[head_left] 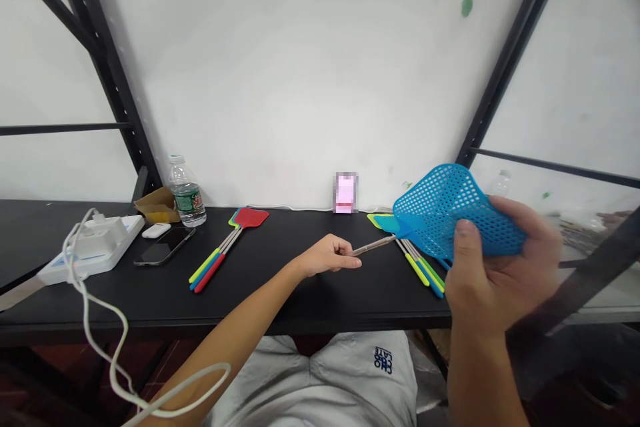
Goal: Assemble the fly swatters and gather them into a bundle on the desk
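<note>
A blue fly swatter (445, 203) is held up in front of me over the right part of the table. My left hand (327, 257) is closed around its metal rod, and the handle is hidden in the fist. At the other end, my right hand (500, 267) grips the perforated head, thumb on the near face and fingers behind. Behind and below that head lies a group of fly swatters (423, 270) with yellow, blue and green handles. To the left of my left hand rest more fly swatters (215, 263) with yellow, blue and red handles, a red head on top.
On the left of the black table (300, 300) are a water bottle (187, 193), a cardboard box (157, 205), a white case (156, 231), a phone (165, 247) and a power strip (100, 247) with white cables. A lit, blurred screen (346, 193) leans on the wall. Black metal posts flank the table.
</note>
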Demonstrator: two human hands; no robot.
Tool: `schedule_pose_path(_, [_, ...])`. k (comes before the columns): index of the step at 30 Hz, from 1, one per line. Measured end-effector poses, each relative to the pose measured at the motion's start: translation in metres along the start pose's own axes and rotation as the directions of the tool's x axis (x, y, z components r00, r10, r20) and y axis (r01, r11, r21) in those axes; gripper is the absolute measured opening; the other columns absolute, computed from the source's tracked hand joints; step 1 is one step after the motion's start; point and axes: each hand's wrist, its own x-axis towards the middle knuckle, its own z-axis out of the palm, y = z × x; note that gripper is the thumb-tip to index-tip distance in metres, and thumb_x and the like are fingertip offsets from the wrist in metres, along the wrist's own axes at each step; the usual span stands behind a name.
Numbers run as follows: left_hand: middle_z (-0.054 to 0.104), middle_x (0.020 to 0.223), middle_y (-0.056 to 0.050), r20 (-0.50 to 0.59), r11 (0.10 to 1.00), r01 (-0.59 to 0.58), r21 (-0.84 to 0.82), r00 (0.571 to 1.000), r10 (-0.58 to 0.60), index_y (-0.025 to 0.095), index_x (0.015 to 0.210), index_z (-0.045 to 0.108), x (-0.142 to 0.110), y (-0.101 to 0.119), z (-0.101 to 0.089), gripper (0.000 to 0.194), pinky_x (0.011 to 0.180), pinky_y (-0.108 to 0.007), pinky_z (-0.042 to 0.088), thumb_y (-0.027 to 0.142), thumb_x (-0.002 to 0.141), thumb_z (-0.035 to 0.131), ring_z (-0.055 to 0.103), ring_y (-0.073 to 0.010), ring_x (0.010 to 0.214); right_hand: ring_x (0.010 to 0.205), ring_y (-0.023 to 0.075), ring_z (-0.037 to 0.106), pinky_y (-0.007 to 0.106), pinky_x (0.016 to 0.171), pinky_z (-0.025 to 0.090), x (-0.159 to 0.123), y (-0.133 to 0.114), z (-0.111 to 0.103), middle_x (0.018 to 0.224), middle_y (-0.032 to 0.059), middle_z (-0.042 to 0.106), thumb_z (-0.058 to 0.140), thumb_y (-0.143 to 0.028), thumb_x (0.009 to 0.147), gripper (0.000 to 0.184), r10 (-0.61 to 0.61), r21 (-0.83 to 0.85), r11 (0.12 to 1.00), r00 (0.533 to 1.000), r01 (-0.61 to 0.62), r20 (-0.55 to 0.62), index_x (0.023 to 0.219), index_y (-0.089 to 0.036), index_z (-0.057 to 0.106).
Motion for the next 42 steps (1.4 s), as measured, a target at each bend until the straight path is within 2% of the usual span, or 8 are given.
schedule_pose_path(20, [0.038, 0.051, 0.008, -0.01, 0.999, 0.02, -0.039, 1.0, -0.02, 0.015, 0.061, 0.051, 0.0007, 0.0001, 0.0001, 0.045, 0.046, -0.021, 0.022, 0.05, 0.063, 0.079, 0.031, -0.004, 0.046, 0.098, 0.024, 0.062, 0.038, 0.083, 0.054, 0.0003, 0.0036, 0.0024, 0.101, 0.0087, 0.063, 0.072, -0.018, 0.078, 0.036, -0.061, 0.013, 0.998, 0.998, 0.061, -0.028, 0.113, -0.012, 0.067])
schedule_pose_path(28, [0.038, 0.051, 0.009, 0.0, 0.996, 0.026, -0.081, 1.0, -0.026, 0.015, 0.062, 0.05, 0.0012, -0.0017, -0.0007, 0.045, 0.046, -0.02, 0.021, 0.047, 0.063, 0.081, 0.03, -0.0037, 0.046, 0.1, 0.0274, 0.062, 0.042, 0.081, 0.056, -0.0035, 0.0004, 0.0047, 0.1, 0.009, 0.064, 0.072, -0.023, 0.078, 0.035, 0.006, 0.031, 1.0, 0.999, -0.004, -0.049, 0.111, -0.014, 0.067])
schedule_pose_path(33, [0.038, 0.051, 0.009, 0.021, 0.994, 0.027, -0.105, 0.999, -0.025, 0.015, 0.062, 0.051, 0.0015, -0.0012, -0.0011, 0.044, 0.045, -0.02, 0.021, 0.046, 0.063, 0.082, 0.03, -0.0032, 0.045, 0.102, 0.0276, 0.062, 0.041, 0.081, 0.056, -0.0052, 0.0019, 0.005, 0.105, 0.0094, 0.062, 0.07, -0.024, 0.08, 0.035, 0.0, 0.041, 0.999, 1.0, 0.001, -0.015, 0.114, -0.015, 0.064])
schedule_pose_path(37, [0.037, 0.05, 0.009, 0.01, 0.992, 0.038, -0.119, 0.999, -0.037, 0.015, 0.06, 0.049, 0.0013, 0.0, -0.0004, 0.048, 0.044, -0.02, 0.019, 0.049, 0.059, 0.083, 0.028, -0.0025, 0.044, 0.097, 0.027, 0.063, 0.041, 0.078, 0.056, -0.0059, 0.0014, 0.0066, 0.1, 0.0092, 0.063, 0.071, -0.025, 0.079, 0.035, 0.028, 0.05, 0.998, 0.999, -0.026, -0.047, 0.111, -0.014, 0.065])
schedule_pose_path(42, [0.037, 0.05, 0.009, 0.02, 0.992, 0.027, -0.124, 0.999, -0.025, 0.014, 0.062, 0.051, 0.0008, 0.0008, -0.0008, 0.045, 0.044, -0.019, 0.018, 0.047, 0.061, 0.082, 0.029, -0.0023, 0.043, 0.087, 0.0231, 0.065, 0.039, 0.077, 0.056, -0.0065, 0.002, 0.0071, 0.101, 0.0087, 0.064, 0.072, -0.026, 0.078, 0.036, 0.031, 0.038, 0.999, 0.999, -0.029, -0.043, 0.112, -0.014, 0.066])
